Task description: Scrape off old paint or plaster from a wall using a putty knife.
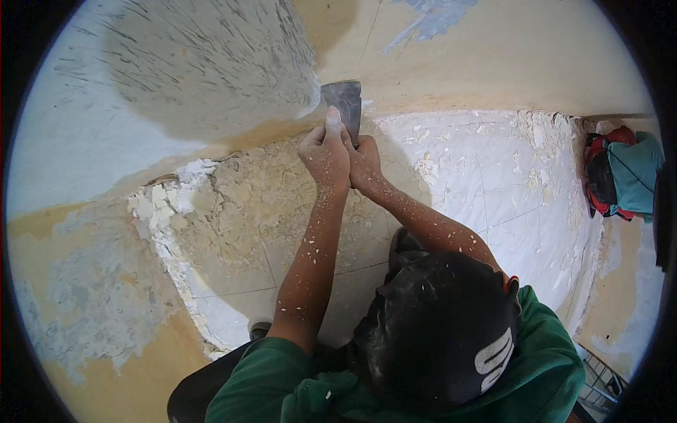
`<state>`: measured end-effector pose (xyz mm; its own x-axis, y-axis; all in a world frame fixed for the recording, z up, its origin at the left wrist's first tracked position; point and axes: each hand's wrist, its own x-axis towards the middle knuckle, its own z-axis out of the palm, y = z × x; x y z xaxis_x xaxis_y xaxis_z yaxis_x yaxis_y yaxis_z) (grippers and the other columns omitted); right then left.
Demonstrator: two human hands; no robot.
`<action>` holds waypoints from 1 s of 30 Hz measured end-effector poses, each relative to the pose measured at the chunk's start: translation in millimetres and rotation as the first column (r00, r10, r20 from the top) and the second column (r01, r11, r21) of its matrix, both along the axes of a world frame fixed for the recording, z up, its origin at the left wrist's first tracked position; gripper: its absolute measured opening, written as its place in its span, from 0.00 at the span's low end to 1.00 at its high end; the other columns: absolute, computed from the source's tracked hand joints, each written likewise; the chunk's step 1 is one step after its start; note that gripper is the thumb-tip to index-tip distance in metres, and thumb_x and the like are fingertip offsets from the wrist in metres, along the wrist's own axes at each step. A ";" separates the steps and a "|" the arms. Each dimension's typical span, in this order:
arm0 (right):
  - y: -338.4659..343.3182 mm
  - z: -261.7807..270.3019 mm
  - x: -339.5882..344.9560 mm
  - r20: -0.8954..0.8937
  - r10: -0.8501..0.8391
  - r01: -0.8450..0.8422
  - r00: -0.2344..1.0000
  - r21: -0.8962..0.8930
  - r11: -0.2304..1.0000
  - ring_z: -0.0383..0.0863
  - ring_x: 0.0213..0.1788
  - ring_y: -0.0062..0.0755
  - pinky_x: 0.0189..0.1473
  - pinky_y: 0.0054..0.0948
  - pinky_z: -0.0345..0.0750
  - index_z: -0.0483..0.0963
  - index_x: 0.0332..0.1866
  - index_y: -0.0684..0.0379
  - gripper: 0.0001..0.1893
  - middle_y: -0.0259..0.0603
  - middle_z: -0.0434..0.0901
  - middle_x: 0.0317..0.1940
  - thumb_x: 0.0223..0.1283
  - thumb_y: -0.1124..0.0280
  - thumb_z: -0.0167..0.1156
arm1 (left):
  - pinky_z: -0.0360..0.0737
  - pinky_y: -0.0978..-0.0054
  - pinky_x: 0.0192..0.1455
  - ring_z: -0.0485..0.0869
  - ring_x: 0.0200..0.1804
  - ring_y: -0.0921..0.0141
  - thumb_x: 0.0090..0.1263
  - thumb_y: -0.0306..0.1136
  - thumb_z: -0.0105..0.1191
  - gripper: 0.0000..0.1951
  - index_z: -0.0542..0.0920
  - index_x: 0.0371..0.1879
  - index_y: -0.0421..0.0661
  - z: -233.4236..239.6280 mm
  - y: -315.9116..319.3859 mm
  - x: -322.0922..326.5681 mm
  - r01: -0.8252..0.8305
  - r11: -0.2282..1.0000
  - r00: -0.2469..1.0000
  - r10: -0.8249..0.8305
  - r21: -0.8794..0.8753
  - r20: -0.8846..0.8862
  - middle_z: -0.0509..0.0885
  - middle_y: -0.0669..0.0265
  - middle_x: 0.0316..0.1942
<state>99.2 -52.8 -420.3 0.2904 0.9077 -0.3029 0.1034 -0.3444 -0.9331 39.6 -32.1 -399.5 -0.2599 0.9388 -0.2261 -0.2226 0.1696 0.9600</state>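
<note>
Both my hands grip one wide-bladed metal scraper [346, 103], held against the yellowish wall [449, 58]. My left hand [327, 153] lies on the left side of the tool, its thumb stretched up along the blade. Close beside it, my right hand [366, 164] is closed around the handle, which the fingers mostly hide. Paint flecks and dust cover both hands and forearms. Left of the blade is a bare grey, scored patch of wall [222, 58]; a pale bluish patch [433, 18] shows above right.
Peeled paint flakes [238, 195] litter the tiled floor [508, 185], thickest along the walls. At the right, red and teal cloth items or a bag [627, 174] lie by the wall. A metal rack [600, 378] stands at the lower right. Another peeled wall [95, 296] rises at the left.
</note>
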 end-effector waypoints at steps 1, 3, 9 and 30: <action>-1.1 2.6 0.2 0.005 -0.002 0.002 1.000 -0.005 1.000 0.72 0.20 0.22 0.24 0.32 0.69 0.73 0.20 0.72 0.31 0.42 0.74 0.13 0.63 0.48 0.51 | 0.65 0.80 0.25 0.68 0.21 0.80 0.65 0.43 0.55 0.22 0.75 0.14 0.37 4.0 -0.2 0.6 0.002 1.000 1.000 -0.002 -0.005 0.005 0.72 0.73 0.15; -2.4 5.5 -1.2 -0.075 0.006 -0.010 0.997 -0.057 0.998 0.72 0.19 0.22 0.24 0.31 0.69 0.73 0.20 0.72 0.31 0.42 0.74 0.13 0.63 0.49 0.51 | 0.66 0.80 0.25 0.68 0.21 0.80 0.65 0.42 0.55 0.22 0.76 0.14 0.36 12.3 -0.8 -1.4 0.000 0.999 1.000 -0.001 -0.038 -0.020 0.73 0.73 0.15; -4.8 6.5 -3.7 0.055 -0.002 0.003 0.998 -0.015 1.000 0.72 0.19 0.24 0.24 0.32 0.69 0.74 0.21 0.72 0.31 0.42 0.74 0.13 0.63 0.48 0.51 | 0.66 0.80 0.25 0.68 0.21 0.80 0.65 0.42 0.55 0.22 0.77 0.15 0.36 14.9 -2.9 -3.9 0.010 1.000 1.000 -0.011 -0.024 -0.026 0.73 0.73 0.15; 27.7 36.6 -4.6 -0.023 0.071 -0.066 0.997 0.172 0.983 0.73 0.23 0.20 0.28 0.30 0.71 0.73 0.24 0.71 0.29 0.39 0.75 0.16 0.61 0.49 0.52 | 0.63 0.79 0.20 0.67 0.17 0.80 0.66 0.40 0.55 0.23 0.71 0.11 0.38 41.0 22.8 -4.5 -0.117 0.971 0.992 0.104 0.210 0.072 0.70 0.72 0.11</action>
<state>94.6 -25.1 -383.7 0.2190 0.9644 -0.1484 0.0936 -0.1721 -0.9806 35.2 -9.3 -358.5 -0.3566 0.9333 -0.0418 -0.2868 -0.0668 0.9557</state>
